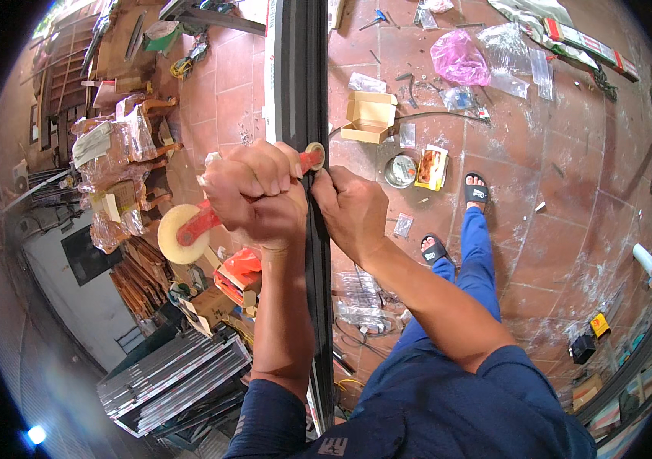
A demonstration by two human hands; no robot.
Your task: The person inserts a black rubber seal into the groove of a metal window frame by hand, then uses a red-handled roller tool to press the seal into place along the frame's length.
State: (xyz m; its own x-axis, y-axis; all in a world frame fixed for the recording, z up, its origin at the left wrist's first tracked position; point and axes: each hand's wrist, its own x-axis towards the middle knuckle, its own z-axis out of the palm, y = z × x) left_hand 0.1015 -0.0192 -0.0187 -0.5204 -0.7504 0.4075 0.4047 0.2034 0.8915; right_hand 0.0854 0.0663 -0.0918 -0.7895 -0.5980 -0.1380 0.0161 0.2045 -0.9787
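Red roller [192, 227] in clenched left grip [255, 190], seemingly pressing along black bar [301, 76] beside right grip [353, 210], unclear if closed; next, roll steadily.

From afar, I can make out no wording clearly — only where markings sit. Faint print runs along the white strip [270, 69] on the black frame [301, 69]. Pale lettering shows on the black sandals [477, 193], and a square emblem on the navy shirt [372, 428]. I also see blurred print on the yellow packet [431, 167], the small yellow box [600, 325] and the long red-and-white package [590, 47].
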